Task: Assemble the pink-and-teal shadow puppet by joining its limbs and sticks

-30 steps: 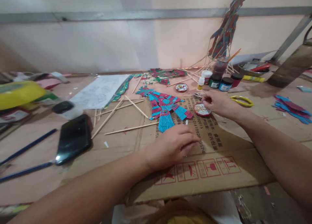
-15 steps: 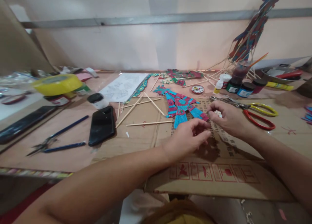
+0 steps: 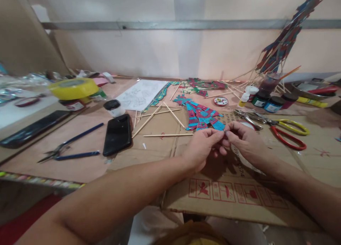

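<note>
My left hand (image 3: 204, 147) and my right hand (image 3: 243, 142) meet over the cardboard sheet (image 3: 210, 213), thumbs and fingertips pinched together. Whatever lies between the fingertips is too small to make out. Just beyond them is a flat painted cut-out figure (image 3: 198, 111) in blue and crimson, its lower end partly hidden by my hands. A wooden stick (image 3: 167, 135) lies to its left, and several more sticks cross each other near the phone. Behind my right hand shows part of a round white dish (image 3: 247, 125).
Red-and-yellow-handled scissors (image 3: 289, 142) and pliers (image 3: 247, 118) lie to the right, paint jars (image 3: 273, 102) behind them. On the left are a phone (image 3: 117, 134), blue-handled pliers (image 3: 77, 156) and yellow tape (image 3: 73, 88). A drawing sheet (image 3: 142, 94) and more painted pieces (image 3: 205, 85) lie farther back.
My hands, apart before, have come together at the fingertips. The right hand has moved down toward the left. The whole view has shifted slightly, so the table things appear farther right.
</note>
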